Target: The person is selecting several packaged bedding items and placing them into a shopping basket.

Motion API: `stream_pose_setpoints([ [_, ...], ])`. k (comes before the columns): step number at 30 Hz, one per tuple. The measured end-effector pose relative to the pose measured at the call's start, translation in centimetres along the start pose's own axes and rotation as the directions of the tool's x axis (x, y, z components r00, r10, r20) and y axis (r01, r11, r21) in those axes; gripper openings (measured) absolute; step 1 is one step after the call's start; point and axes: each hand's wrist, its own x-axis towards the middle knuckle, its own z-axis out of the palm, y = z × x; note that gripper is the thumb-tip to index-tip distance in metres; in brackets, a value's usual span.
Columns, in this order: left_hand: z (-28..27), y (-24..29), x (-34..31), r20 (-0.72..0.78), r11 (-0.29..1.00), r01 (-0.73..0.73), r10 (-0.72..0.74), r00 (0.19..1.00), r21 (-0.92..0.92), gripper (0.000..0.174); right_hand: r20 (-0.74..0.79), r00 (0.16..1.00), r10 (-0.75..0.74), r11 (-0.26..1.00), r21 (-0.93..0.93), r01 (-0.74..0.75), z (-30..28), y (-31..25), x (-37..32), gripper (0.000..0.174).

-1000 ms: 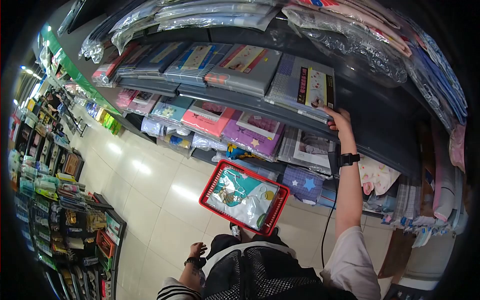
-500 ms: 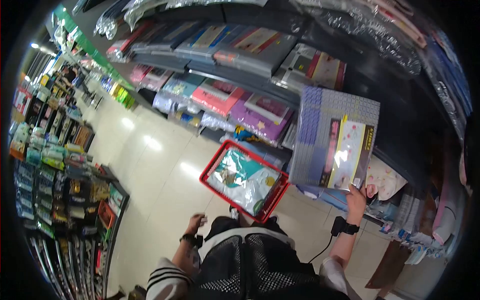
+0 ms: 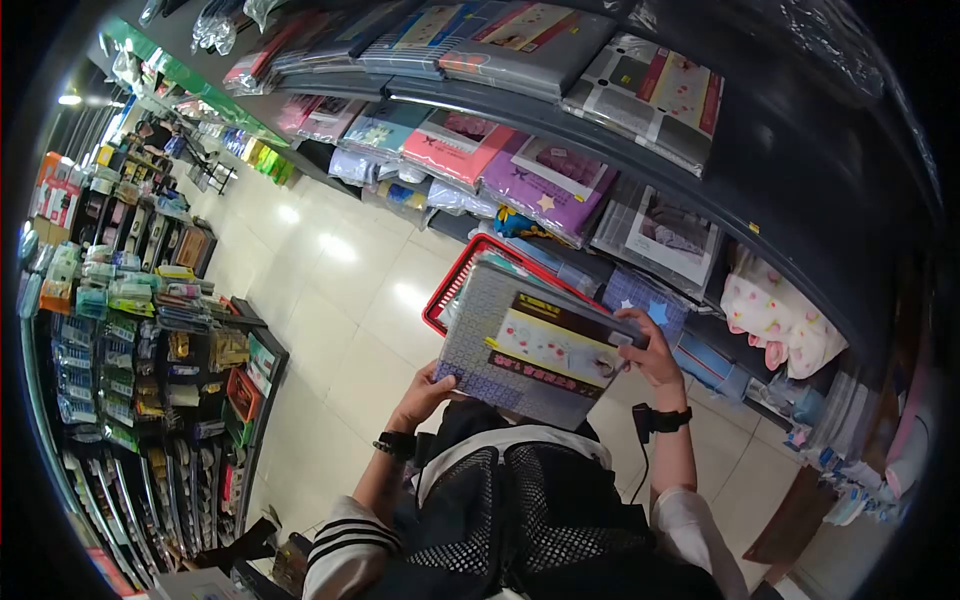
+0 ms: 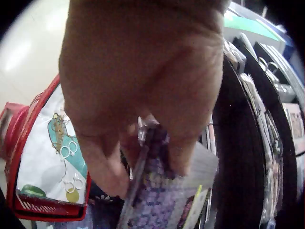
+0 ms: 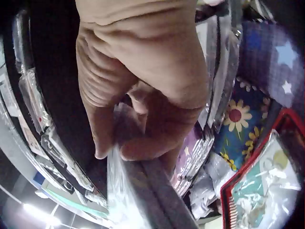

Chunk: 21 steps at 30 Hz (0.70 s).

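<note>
- We hold a clear-wrapped packet [image 3: 545,385] in front of our body, off the shelf [image 3: 790,150], between our left hand [image 3: 422,400] and our right hand [image 3: 655,352].
- Our left hand pinches the packet at its left end, the thumb on one face and fingers on the other; in the left wrist view the packet's edge runs between them.
- Our right hand pinches the opposite end, near the label [image 3: 560,345], with the thumb and fingers on either side of the edge.
- The packet is tilted, its patterned face and the yellow and dark label showing upward in the head view.
- Beyond the packet we see the red basket [image 3: 452,280], partly covered by it in the head view. A teal and white pack [image 4: 40,162] lies inside the basket.
- On the shelf, a grey and white pack [image 3: 655,95] with a red-edged label lies flat near other wrapped packs.
- One level down, we see a pink pack [image 3: 450,150] beside a purple pack [image 3: 545,185] with a star on it.
- Lower still, star-printed cloth [image 3: 650,300] lies near the basket, and spotted cloth [image 3: 785,315] sits to its right.
- We wear a black band [image 3: 668,419] on our right wrist.
</note>
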Motion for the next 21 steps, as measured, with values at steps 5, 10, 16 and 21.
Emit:
stream_pose_setpoints([
  [5, -6.8, -5.0, -0.4, -0.101, 0.926, 0.089, -0.134, 0.986, -0.367, 0.037, 0.135, 0.991, 0.002, 0.996, 0.088, -0.014, 1.9, 8.7, 2.4, 0.071],
  [10, -13.7, -5.4, 0.5, -0.025, 0.887, 0.280, -0.310, 0.950, -0.368, 0.038, 0.015, 0.965, 0.260, 0.964, 0.052, -0.261, 10.4, 14.9, 1.8, 0.090],
  [16, -20.4, -4.2, 3.1, -0.009, 0.897, 0.436, -0.438, 0.899, -0.076, 0.048, -0.189, 0.915, 0.356, 0.934, 0.044, -0.354, 14.9, 19.9, 3.1, 0.079],
  [21, -24.2, -5.9, 5.2, -0.056, 0.841, 0.376, -0.386, 0.921, 0.390, 0.052, -0.330, 0.884, 0.331, 0.941, 0.187, -0.282, 16.3, 20.5, 2.6, 0.087],
])
